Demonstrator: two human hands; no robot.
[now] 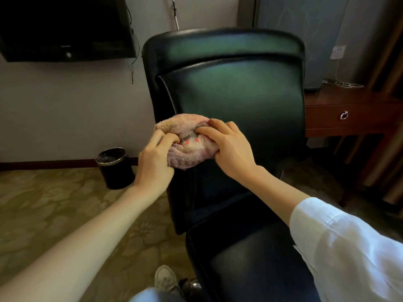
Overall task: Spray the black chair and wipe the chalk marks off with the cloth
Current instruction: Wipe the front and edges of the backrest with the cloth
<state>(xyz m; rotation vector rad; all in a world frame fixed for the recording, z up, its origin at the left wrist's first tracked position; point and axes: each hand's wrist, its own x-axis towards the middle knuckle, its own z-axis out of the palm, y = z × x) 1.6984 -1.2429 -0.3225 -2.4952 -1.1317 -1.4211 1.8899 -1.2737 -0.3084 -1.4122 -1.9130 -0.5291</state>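
Observation:
The black chair (pixel 235 90) stands in front of me, its glossy backrest upright and its seat at the lower right. A bunched pink cloth (pixel 185 136) lies against the lower left of the backrest. My left hand (pixel 154 160) grips the cloth from the left with curled fingers. From the right, my right hand (pixel 229 147) holds it too, fingertips dug into its folds. No chalk marks show on the visible backrest. No spray bottle is in view.
A black waste bin (pixel 115 168) with a metal rim stands on the patterned carpet left of the chair. A wall-mounted TV (pixel 65 27) hangs at the upper left. A wooden desk with a drawer (pixel 346 116) sits right of the chair. My shoe (pixel 165 277) shows at the bottom.

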